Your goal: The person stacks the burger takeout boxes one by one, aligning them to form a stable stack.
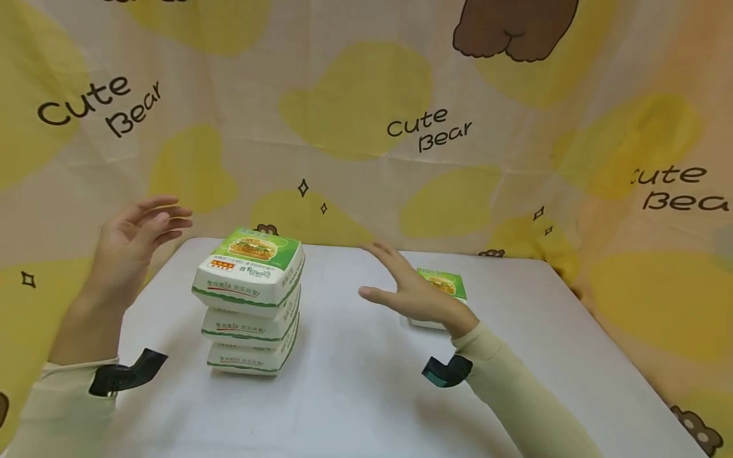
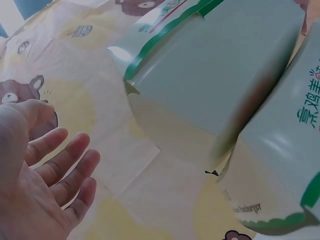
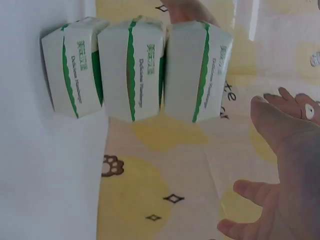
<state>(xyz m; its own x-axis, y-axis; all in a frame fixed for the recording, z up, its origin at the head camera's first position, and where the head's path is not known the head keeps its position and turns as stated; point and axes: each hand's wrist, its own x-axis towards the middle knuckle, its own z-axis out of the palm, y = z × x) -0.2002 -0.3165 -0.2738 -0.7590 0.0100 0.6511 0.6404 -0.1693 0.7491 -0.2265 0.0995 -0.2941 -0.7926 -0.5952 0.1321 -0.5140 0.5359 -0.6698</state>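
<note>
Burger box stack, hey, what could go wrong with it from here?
The stack stands three boxes high, unheld, so it might topple if bumped. The left grip, raised beside it, could knock it. A fourth box, partly hidden behind the right grip in the head view, could be misjudged.

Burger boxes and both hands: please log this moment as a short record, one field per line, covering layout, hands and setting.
Stack: three burger boxes, one on top of another
Top box lid: green and white, printed with a burger
Separate box: one similar box, partly hidden behind the right arm and hand in the head view
Left hand: raised beside the stack, holding nothing
Right hand: raised on the stack's other side, holding nothing
Surface: white table
Backdrop: yellow-patched cloth lettered "Cute Bear"
</note>
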